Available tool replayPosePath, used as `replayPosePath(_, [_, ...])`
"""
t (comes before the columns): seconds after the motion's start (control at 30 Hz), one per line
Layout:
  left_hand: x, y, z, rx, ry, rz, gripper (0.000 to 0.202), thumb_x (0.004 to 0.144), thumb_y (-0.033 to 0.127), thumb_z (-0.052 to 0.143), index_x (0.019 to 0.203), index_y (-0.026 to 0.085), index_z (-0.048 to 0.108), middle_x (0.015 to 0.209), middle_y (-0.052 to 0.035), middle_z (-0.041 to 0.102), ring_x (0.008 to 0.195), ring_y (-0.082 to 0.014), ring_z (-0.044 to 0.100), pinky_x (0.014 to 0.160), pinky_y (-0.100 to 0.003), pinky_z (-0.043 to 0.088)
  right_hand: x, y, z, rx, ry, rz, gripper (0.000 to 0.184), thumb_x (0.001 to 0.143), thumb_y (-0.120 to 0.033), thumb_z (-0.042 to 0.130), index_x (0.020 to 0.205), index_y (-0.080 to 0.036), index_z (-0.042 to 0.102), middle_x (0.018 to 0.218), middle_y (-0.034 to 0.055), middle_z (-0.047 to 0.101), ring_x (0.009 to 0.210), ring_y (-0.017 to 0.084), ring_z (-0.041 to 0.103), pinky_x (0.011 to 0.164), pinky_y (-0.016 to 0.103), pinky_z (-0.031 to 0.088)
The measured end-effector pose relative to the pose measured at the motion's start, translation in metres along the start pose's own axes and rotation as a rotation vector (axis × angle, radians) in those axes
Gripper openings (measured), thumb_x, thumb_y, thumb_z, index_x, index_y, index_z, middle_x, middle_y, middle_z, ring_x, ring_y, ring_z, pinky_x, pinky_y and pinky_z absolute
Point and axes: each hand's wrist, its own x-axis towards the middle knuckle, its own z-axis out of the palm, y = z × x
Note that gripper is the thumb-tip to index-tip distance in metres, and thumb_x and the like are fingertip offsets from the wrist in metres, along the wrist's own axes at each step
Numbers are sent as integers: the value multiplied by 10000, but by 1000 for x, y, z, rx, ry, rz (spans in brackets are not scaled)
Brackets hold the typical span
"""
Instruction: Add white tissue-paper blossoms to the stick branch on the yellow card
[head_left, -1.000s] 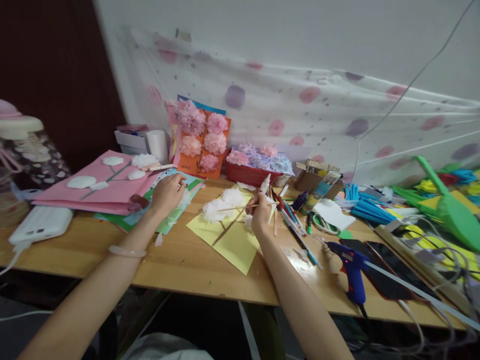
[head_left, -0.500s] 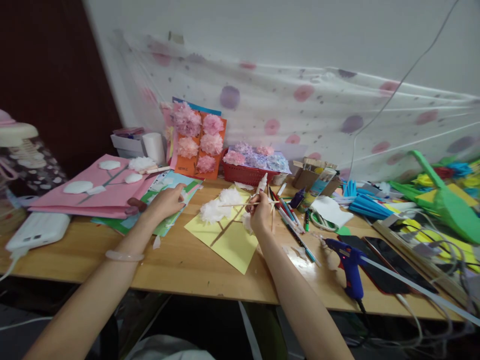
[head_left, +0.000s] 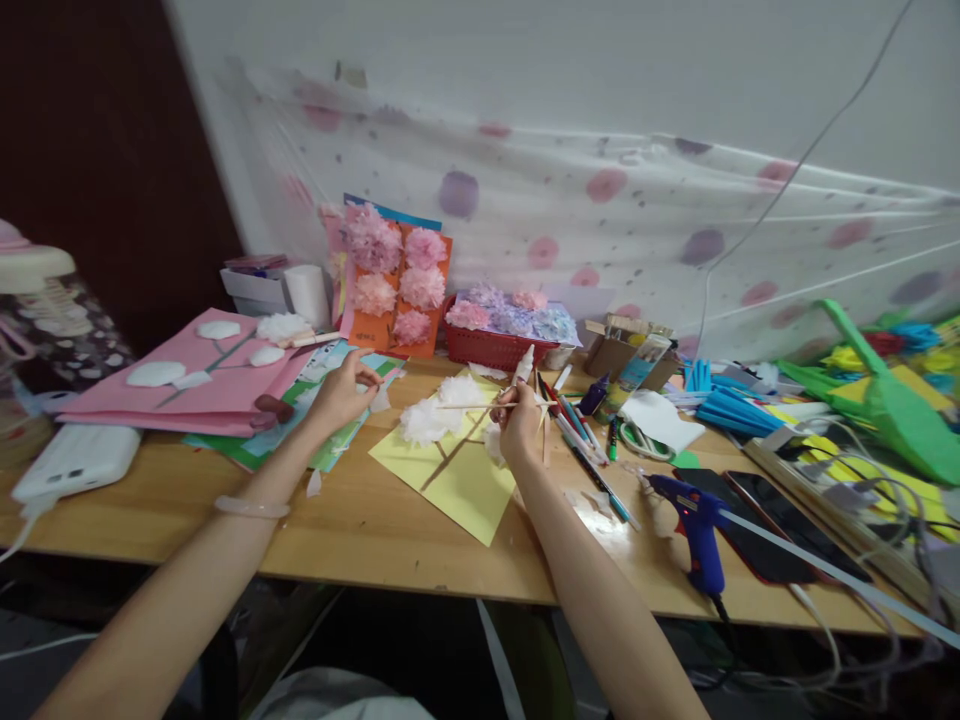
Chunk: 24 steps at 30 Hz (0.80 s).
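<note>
- center of frame: the right hand [head_left: 517, 425], grip closed around a thin stick [head_left: 476, 406] above yellow paper [head_left: 474, 502] bearing white tissue puffs [head_left: 426, 424]
- left of center: the left hand [head_left: 345, 390], grip apart, over layered sheets [head_left: 331, 456] on the counter [head_left: 375, 545]

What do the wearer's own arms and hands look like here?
The left hand and right hand are ungloved; no sleeves show on the forearms. A pale, rounded bangle circles the left forearm; none shows on the right.
</note>
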Motion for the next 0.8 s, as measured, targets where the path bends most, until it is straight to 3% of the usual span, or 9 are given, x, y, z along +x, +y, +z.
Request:
replayPosePath(0.1, [-5,16,9,-487,-146,-78,643,624,238,711,1215,180,463,898,-54,726,865,-216,697,837,-384,520,2,2,-1,-28,16,-25,372,856,-304,425,504,-200,488,379,-40,456,350,85,413,394,198,340])
replayPosePath(0.17, [-10,27,14,-663,-236,-134,661,594,255,767,1186,176,484,894,-62,731,886,-225,700,828,-383,519,2,3,-1,-49,0,-30,373,858,-328,436,514,-201,505,398,-29,485,368,92,433,401,198,354])
replayPosePath(0.3, [-15,37,18,-737,-256,-191,647,561,233,802,1148,177,534,853,-53,738,868,-225,703,801,-368,516,-1,6,1,-86,-92,-9,380,840,-344,466,490,-203,513,388,-24,482,360,98,434,399,205,363])
replayPosePath(0.6, [-12,33,19,-755,-212,-195,601,545,214,784,1102,159,563,805,-46,741,810,-215,705,804,-363,511,-7,4,4,-92,-195,34,430,845,-316,440,434,-201,487,341,-35,420,329,86,397,395,198,356])
replayPosePath(0.67, [-7,28,16,-746,-113,-189,549,555,214,754,1068,154,565,801,-43,734,810,-210,700,814,-364,510,-7,3,4,-90,-209,41,433,855,-311,436,444,-194,499,352,-32,433,334,82,405,401,196,359])
replayPosePath(0.8, [5,11,3,-499,392,-171,404,622,169,644,1012,175,538,826,-37,722,825,-190,683,861,-367,508,-9,4,6,-92,-281,66,389,856,-359,499,519,-177,568,425,-11,521,379,90,458,420,203,383])
